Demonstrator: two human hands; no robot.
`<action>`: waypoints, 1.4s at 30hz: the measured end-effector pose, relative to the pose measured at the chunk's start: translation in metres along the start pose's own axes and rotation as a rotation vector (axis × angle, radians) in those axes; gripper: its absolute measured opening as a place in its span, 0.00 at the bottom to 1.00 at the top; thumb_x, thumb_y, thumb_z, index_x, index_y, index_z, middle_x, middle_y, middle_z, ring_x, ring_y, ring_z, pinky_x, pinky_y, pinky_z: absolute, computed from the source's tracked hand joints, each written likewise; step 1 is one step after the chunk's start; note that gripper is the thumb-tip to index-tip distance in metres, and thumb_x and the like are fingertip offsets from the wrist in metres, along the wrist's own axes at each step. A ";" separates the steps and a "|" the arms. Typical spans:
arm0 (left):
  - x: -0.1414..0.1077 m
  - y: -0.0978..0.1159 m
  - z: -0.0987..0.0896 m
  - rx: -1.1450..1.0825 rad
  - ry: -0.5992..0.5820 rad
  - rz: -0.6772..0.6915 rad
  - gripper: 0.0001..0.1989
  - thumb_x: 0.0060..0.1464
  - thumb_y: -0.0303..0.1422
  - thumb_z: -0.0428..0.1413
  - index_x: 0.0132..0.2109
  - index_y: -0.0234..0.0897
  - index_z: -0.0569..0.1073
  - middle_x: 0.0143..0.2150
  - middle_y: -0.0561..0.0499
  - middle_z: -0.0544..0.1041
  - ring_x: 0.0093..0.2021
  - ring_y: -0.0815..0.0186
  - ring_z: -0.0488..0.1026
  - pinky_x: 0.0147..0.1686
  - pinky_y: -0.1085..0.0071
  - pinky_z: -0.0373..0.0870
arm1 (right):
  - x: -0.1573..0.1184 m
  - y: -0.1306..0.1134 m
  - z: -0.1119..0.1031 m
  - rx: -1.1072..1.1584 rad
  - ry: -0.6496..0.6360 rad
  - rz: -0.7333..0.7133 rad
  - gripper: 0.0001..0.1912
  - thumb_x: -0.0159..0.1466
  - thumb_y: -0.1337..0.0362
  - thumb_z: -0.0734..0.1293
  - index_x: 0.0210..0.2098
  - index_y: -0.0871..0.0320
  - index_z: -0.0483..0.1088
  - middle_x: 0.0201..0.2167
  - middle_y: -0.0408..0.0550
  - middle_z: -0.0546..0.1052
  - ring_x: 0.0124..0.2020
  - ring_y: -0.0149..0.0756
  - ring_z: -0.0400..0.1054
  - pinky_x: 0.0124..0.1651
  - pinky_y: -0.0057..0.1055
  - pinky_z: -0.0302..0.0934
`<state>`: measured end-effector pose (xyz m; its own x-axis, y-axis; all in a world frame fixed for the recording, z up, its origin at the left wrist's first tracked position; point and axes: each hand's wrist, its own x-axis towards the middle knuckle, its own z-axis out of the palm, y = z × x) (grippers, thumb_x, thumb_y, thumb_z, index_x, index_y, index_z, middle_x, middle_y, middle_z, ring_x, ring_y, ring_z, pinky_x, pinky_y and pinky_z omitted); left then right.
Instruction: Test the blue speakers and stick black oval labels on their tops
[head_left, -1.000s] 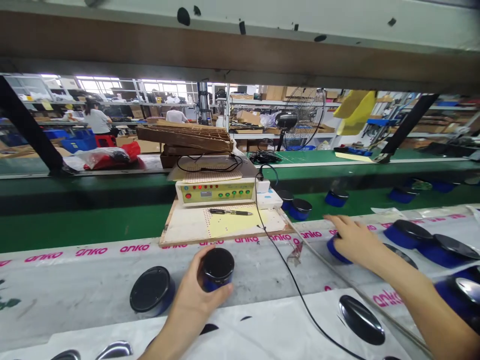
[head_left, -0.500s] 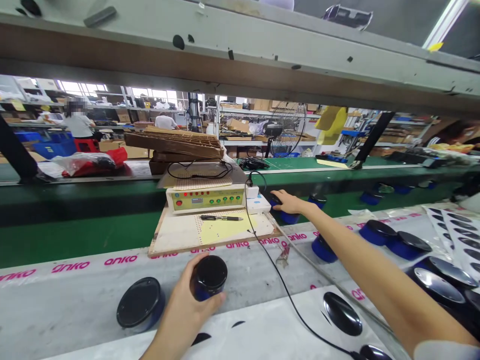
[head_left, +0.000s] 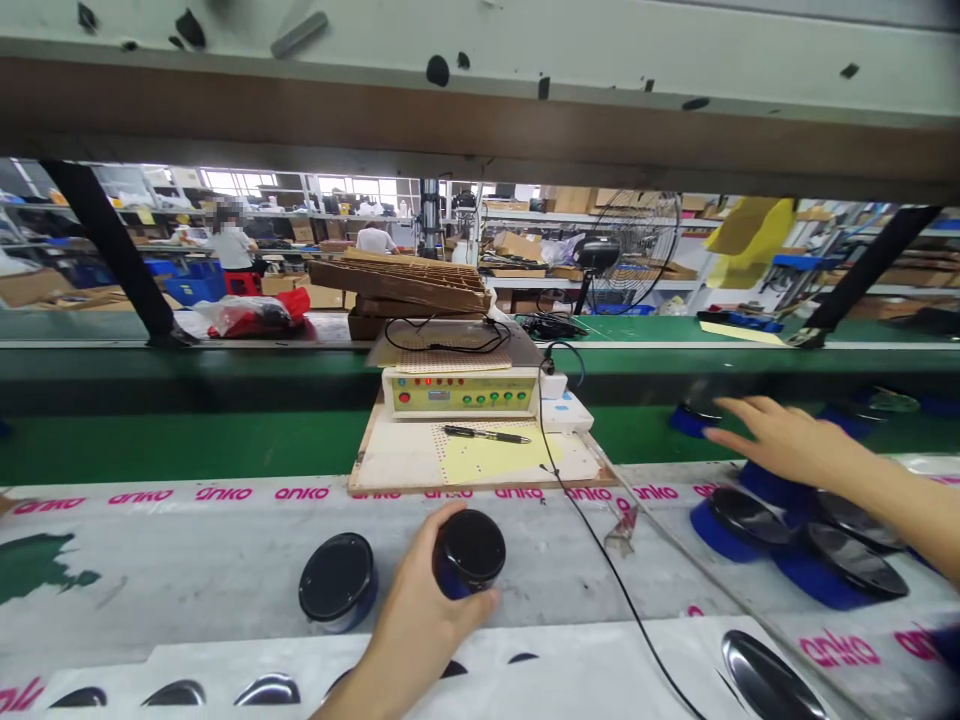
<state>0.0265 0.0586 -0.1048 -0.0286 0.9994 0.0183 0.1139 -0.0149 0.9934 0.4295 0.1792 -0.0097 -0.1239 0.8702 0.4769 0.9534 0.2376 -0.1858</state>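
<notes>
My left hand is wrapped round a small round dark-blue container with a glossy black top, held at the near edge of the work surface. To its left stands a similar black-topped container. Over the green conveyor belt, at the right, my right hand is stretched out with thumb and fingers apart. Its fingertips are beside another blue container on the belt; whether they touch it I cannot tell. Below that hand, several blue containers with shiny black tops are grouped on the plastic-covered surface.
A control box with buttons stands on a board with a pen and yellow paper. A black cable runs across the surface. White sheets with black oval pieces lie in front. A shelf beam spans overhead.
My view has turned left. My right hand has moved right along the belt, away from the white adapter, where containers stood beside it. My left hand still holds its container.
</notes>
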 end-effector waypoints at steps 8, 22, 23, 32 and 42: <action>0.000 0.006 -0.005 0.100 -0.098 0.033 0.34 0.36 0.23 0.61 0.55 0.39 0.66 0.50 0.46 0.74 0.49 0.55 0.72 0.53 0.60 0.66 | 0.013 -0.224 0.107 0.483 -0.349 -0.436 0.10 0.68 0.59 0.62 0.43 0.58 0.70 0.43 0.48 0.74 0.40 0.34 0.70 0.44 0.37 0.67; 0.001 0.011 -0.006 0.147 -0.120 0.066 0.34 0.36 0.22 0.61 0.54 0.39 0.65 0.50 0.49 0.73 0.51 0.58 0.69 0.53 0.64 0.63 | 0.013 -0.244 0.160 0.576 -0.414 -0.414 0.10 0.67 0.61 0.64 0.44 0.60 0.70 0.42 0.48 0.74 0.40 0.35 0.70 0.43 0.38 0.67; 0.001 0.011 -0.006 0.149 -0.121 0.063 0.34 0.36 0.22 0.61 0.54 0.39 0.65 0.51 0.49 0.73 0.51 0.58 0.69 0.54 0.64 0.63 | 0.013 -0.245 0.161 0.563 -0.419 -0.406 0.10 0.67 0.61 0.64 0.44 0.61 0.70 0.42 0.48 0.74 0.40 0.35 0.70 0.42 0.38 0.68; 0.003 0.011 -0.006 0.248 -0.113 0.062 0.37 0.37 0.26 0.62 0.57 0.37 0.63 0.54 0.45 0.70 0.54 0.55 0.68 0.56 0.60 0.63 | 0.030 -0.230 0.133 0.228 -0.364 -0.214 0.12 0.67 0.61 0.64 0.48 0.60 0.69 0.48 0.50 0.72 0.45 0.38 0.69 0.47 0.42 0.66; 0.025 0.012 -0.019 0.469 -0.099 0.195 0.31 0.38 0.33 0.64 0.51 0.35 0.65 0.64 0.40 0.59 0.63 0.50 0.54 0.62 0.52 0.52 | 0.047 -0.207 0.116 0.313 -0.457 -0.168 0.13 0.66 0.61 0.65 0.47 0.61 0.68 0.45 0.49 0.72 0.41 0.37 0.70 0.43 0.40 0.67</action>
<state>0.0079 0.0831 -0.0903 0.1289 0.9779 0.1644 0.5414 -0.2083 0.8146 0.1948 0.2214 -0.0482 -0.4389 0.8911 0.1150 0.7925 0.4443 -0.4179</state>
